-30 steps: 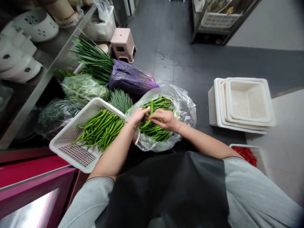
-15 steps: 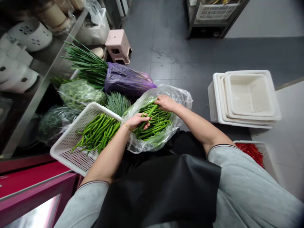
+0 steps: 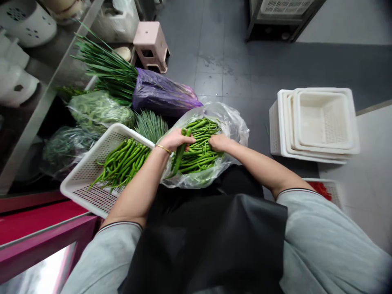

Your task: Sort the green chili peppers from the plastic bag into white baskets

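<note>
The left hand (image 3: 177, 139) stays clamped on a bunch of green peppers (image 3: 177, 160), at nine o'clock in the plastic bag (image 3: 234, 122). The right hand (image 3: 219, 142) has just come away to the loose peppers (image 3: 199, 157) at three o'clock, fingertips hidden, grip impossible to tell, so the left seems to do the gathering. Around half past eight sits a white basket (image 3: 80, 176) part-filled with peppers.

Long green chilli peppers (image 3: 200, 143) are contained in an open, clear plastic bag (image 3: 235, 122), located before the person. To its left, a white rectangular perforated plastic basket (image 3: 76, 173) is placed, in which further peppers (image 3: 124, 163) are laid. Beyond both, a long purple plastic bag (image 3: 163, 92) is laid, with long green leafy stalks (image 3: 107, 73) directed leftward. Nested white rectangular plastic baskets (image 3: 324, 120) are stacked well apart, to the right.
</note>
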`<state>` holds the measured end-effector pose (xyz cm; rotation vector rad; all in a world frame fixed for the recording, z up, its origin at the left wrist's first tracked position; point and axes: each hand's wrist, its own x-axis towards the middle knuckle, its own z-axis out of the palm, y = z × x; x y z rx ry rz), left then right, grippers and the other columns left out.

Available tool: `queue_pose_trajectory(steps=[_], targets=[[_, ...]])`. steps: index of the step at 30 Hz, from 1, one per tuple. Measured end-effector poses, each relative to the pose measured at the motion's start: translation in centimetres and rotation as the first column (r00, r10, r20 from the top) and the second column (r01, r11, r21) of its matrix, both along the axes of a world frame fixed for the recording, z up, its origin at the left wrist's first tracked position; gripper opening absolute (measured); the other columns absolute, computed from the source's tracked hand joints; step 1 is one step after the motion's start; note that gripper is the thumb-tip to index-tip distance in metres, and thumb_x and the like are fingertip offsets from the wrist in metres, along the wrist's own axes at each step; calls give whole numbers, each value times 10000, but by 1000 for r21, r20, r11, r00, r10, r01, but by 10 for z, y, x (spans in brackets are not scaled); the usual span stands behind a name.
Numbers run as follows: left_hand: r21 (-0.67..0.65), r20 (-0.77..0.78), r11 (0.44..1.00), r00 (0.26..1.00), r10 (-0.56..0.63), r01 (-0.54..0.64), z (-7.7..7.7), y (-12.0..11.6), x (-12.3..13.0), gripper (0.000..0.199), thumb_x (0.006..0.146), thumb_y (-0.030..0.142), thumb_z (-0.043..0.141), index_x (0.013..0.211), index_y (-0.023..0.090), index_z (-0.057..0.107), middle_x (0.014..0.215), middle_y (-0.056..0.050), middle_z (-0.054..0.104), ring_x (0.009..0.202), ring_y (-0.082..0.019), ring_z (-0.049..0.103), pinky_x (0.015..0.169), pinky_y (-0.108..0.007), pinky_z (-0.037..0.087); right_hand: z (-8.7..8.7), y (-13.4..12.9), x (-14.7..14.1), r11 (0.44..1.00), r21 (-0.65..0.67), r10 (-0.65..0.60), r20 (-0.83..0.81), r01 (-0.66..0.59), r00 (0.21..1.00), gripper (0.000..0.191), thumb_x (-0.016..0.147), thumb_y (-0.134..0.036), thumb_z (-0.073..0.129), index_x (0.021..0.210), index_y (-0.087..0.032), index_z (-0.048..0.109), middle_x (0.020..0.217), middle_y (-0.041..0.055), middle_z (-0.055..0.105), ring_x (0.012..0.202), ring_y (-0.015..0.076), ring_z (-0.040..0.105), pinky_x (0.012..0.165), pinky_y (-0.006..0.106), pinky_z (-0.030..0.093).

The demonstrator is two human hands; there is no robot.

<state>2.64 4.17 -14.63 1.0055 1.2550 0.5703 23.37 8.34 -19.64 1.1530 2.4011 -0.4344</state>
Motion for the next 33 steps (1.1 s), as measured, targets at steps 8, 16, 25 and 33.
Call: queue_pose_trajectory(steps=[8,16,25,33], targets=[[256,-222,966,974,33,26,-3,3,43,182,571,53,577,717,111,669,571,3,627,533,-118,567,541,-226,460,-19,-15,6,997,26,78,6,-78,997,442,832,-303,593,1204,-66,605,1132,226,666,998,299,659,790,349,501],[244,-211,965,965,154,-101,9,1,6,232,605,123,647,831,84,678,586,3,637,527,-117,574,563,-236,473,2,13,14,953,194,261,-124,-235,957,274,850,-300,602,990,-84,695,1062,189,692,1011,289,623,840,365,429],[248,-144,919,949,-279,308,13,10,22,144,647,213,715,706,109,635,586,-6,616,516,-115,544,539,-227,435,81,11,15,984,22,164,-478,-175,863,359,936,-433,517,803,-140,678,725,53,661,735,163,609,716,286,413],[236,-34,936,965,-261,262,12,6,7,273,623,276,740,831,132,639,718,6,640,630,-119,570,646,-234,466,14,3,23,982,-181,-169,-683,59,710,509,1023,-463,265,1037,-114,636,702,49,670,625,127,625,671,249,493]])
